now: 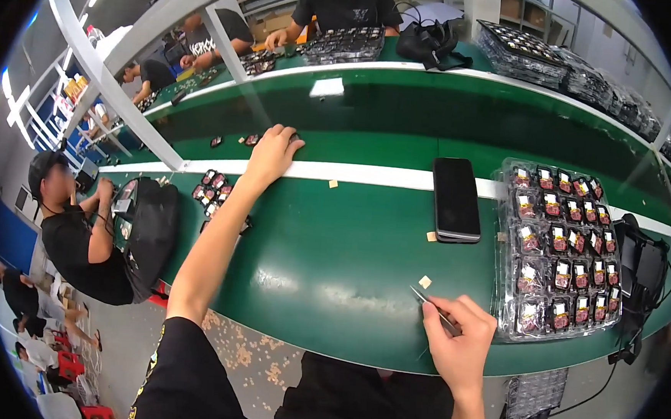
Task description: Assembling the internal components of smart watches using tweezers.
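My left hand (274,156) reaches over the white strip to the far green surface. Its fingers curl down around something small and dark, mostly covered by them. Just left of those fingers lie small black-and-red pieces (252,139). In my right hand (462,336) is a pair of metal tweezers (431,300), held between thumb and fingers and pointing up and left. Close to the tweezer tips, a small beige square (425,281) lies on the green tabletop (331,286). A cluster of black-and-red pieces (212,190) sits beside my left forearm.
A black phone (457,198) lies across the strip. To its right stands a clear plastic tray (503,296) filled with rows of labelled black pieces. Black cables and a device (643,259) are at the right edge. Co-workers sit opposite and at left; a black bag (154,221) is nearby.
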The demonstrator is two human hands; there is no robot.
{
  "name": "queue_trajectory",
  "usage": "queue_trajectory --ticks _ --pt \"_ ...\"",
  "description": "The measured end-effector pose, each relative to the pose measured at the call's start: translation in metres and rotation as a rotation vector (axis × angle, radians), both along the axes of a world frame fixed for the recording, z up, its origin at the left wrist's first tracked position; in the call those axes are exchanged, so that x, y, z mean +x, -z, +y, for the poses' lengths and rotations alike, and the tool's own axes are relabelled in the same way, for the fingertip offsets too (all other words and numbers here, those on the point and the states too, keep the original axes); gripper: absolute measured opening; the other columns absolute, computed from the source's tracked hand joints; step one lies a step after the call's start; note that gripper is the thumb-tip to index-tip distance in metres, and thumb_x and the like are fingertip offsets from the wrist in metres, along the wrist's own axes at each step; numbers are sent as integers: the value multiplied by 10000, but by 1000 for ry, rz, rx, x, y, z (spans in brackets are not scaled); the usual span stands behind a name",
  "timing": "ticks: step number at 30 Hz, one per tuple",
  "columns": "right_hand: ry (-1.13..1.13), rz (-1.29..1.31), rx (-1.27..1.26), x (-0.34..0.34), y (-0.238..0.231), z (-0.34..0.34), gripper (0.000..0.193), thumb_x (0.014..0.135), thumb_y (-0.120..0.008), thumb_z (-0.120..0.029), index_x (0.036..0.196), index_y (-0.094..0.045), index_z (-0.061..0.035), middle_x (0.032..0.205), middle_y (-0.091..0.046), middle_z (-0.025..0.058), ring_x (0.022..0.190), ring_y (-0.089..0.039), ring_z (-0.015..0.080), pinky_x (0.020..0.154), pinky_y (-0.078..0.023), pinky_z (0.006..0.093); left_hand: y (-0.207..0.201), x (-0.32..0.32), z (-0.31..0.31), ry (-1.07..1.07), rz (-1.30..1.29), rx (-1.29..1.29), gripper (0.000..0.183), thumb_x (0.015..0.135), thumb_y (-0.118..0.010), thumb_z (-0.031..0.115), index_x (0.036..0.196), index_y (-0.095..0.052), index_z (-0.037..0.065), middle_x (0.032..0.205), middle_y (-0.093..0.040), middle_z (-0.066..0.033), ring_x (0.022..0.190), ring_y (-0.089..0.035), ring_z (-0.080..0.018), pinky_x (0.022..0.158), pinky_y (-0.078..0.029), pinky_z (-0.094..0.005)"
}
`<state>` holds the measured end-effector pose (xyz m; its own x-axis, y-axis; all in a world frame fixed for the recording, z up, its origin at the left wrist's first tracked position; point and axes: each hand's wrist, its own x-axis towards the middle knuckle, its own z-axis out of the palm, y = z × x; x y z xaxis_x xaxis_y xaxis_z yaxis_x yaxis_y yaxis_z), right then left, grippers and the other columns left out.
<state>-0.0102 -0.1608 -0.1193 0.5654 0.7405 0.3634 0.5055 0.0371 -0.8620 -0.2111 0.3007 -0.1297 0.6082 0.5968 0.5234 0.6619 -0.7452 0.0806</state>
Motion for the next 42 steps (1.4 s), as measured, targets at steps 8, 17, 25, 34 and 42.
queue_trajectory --ticks 8,17,25,34,42 --pt "43 -2 -42 6 2 6 107 919 -832 21 1022 -820 49 695 -602 17 544 -493 38 489 -330 250 -40 43 -199 789 110 -530 563 962 -798 87 1498 -628 46 1345 -709 -154 1239 -678 -364 1069 -550 -468" --pt "86 16 -78 2 8 10 122 899 -854 33 1018 -830 46 709 -635 14 536 -474 32 495 -319 242 -26 39 -211 738 26 -553 702 755 -988 201 1384 -717 49 1286 -671 -118 1187 -654 -322 1039 -532 -445" --pt "80 36 -63 5 9 3 163 889 -870 29 1048 -837 43 749 -671 25 580 -525 32 524 -351 215 -19 42 -215 794 28 -635 570 763 -967 119 1288 -752 71 1205 -680 -81 1136 -653 -304 1000 -516 -419" --pt "41 36 -65 8 9 4 178 885 -871 36 1060 -838 39 763 -673 22 586 -520 20 519 -336 205 -20 40 -218 761 12 -688 561 726 -975 70 1240 -756 27 1203 -696 -91 1030 -655 -270 878 -548 -381" --pt "-56 85 -45 11 8 2 168 836 -839 83 992 -837 21 728 -659 4 525 -470 6 480 -296 212 -25 39 -233 846 109 -756 579 735 -990 277 1241 -814 58 1046 -739 -47 828 -612 -192 733 -466 -324"
